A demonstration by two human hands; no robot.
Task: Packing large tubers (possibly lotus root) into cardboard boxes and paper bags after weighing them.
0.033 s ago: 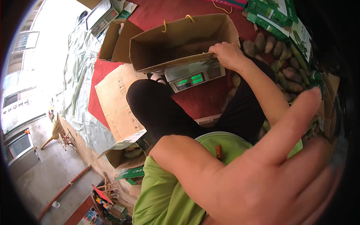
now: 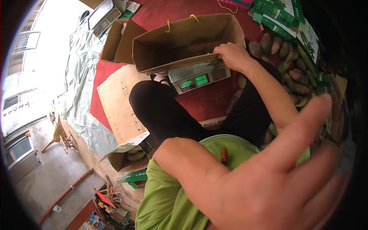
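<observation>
A deep brown cardboard gift box point(image 2: 184, 40) with yellow rope handles stands open at the top on a digital scale point(image 2: 203, 81), whose display is lit green. My right hand point(image 2: 233, 55) grips the right end of its near rim, fingers over the edge. Inside, no goods show in the visible part. Close to the camera, my left hand point(image 2: 276, 180) is raised across my body toward the right. Its index finger points out and the others spread, partly blurred, with nothing visible in them.
Potato-like tubers point(image 2: 276, 46) and long green vegetables point(image 2: 306, 63) lie right of the box. Green printed cartons point(image 2: 283, 19) sit behind them. A flattened carton point(image 2: 119, 99) lies left of my knee; a smaller open box point(image 2: 122, 42) and second scale point(image 2: 102, 17) stand at far left.
My left hand has shifted slightly down and to the right. The right hand and the box look unmoved.
</observation>
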